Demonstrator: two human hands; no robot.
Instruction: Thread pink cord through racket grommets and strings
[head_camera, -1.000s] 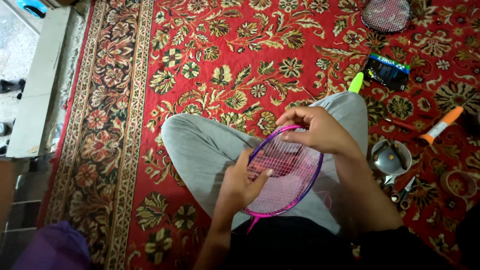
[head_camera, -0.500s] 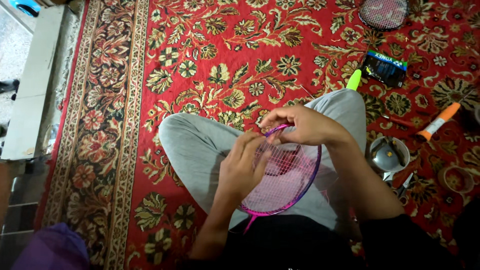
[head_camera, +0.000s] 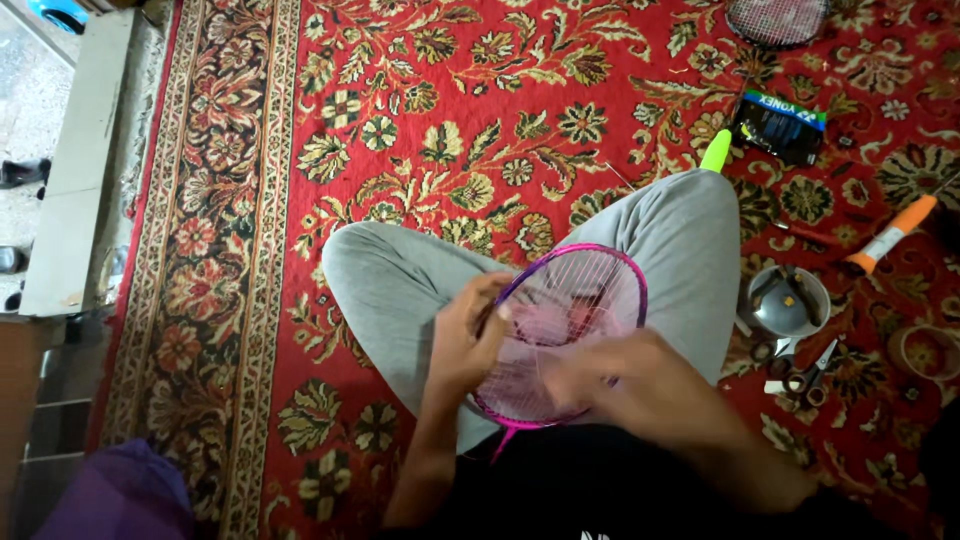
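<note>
At the centre of the frame we rest the pink-framed racket head (head_camera: 580, 300) on our crossed grey-trousered legs (head_camera: 400, 290), our left hand (head_camera: 465, 340) gripping its left rim with curled fingers. Our right hand (head_camera: 620, 385) lies blurred over the lower strings, so we cannot tell its fingers' state. At right on the red carpet (head_camera: 450, 120), a small metal bowl (head_camera: 787, 300) sits above scissors (head_camera: 805, 370).

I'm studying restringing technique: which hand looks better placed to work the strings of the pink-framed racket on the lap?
Probably the right hand: it lies across the string bed of the pink-framed racket, blurred. The left hand grips the frame's left edge, so it seems tied up steadying.
</note>
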